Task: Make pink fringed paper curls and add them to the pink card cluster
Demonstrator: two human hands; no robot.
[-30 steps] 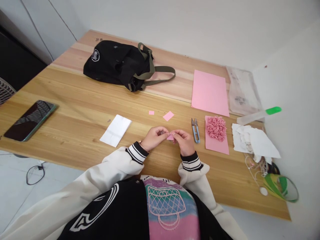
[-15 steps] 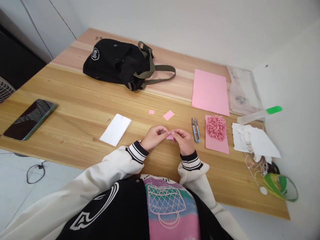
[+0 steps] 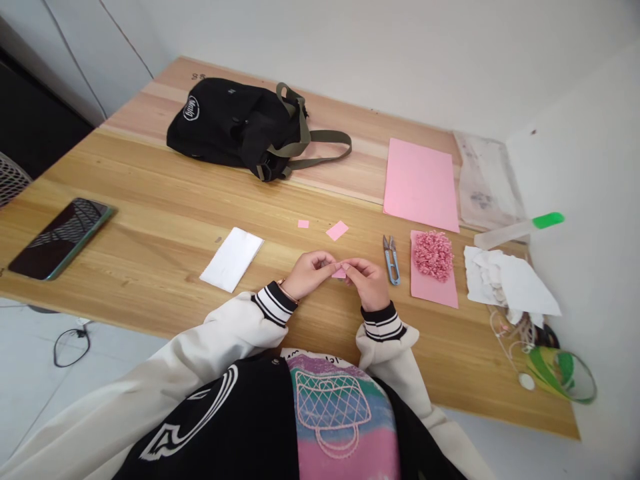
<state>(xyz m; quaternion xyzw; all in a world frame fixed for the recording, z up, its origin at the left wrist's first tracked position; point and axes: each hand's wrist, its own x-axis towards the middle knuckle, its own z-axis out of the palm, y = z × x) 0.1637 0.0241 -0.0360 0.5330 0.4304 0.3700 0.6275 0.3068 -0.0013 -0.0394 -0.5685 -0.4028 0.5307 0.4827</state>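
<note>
A small piece of pink paper (image 3: 339, 274) is pinched between my two hands, just above the table's front part. My left hand (image 3: 311, 274) closes thumb and fingers on its left side. On its other side, my right hand (image 3: 369, 283) grips it the same way, and the fingertips of both hands nearly meet. Beyond the hands lie a tiny pink paper piece (image 3: 303, 224) and a larger pink rectangle (image 3: 337, 231). Blue thread snips (image 3: 391, 260) rest to the right of my right hand. A folded white paper (image 3: 231, 260) is left of my left hand.
Pink twisted strips (image 3: 433, 256) sit piled on a pink sheet at right. Behind are a larger pink sheet (image 3: 421, 183) and a black bag (image 3: 235, 127). White paper scraps (image 3: 515, 280), a green-capped tube (image 3: 520, 230) and a green tape roll (image 3: 560, 373) lie far right; a phone (image 3: 60, 239) far left.
</note>
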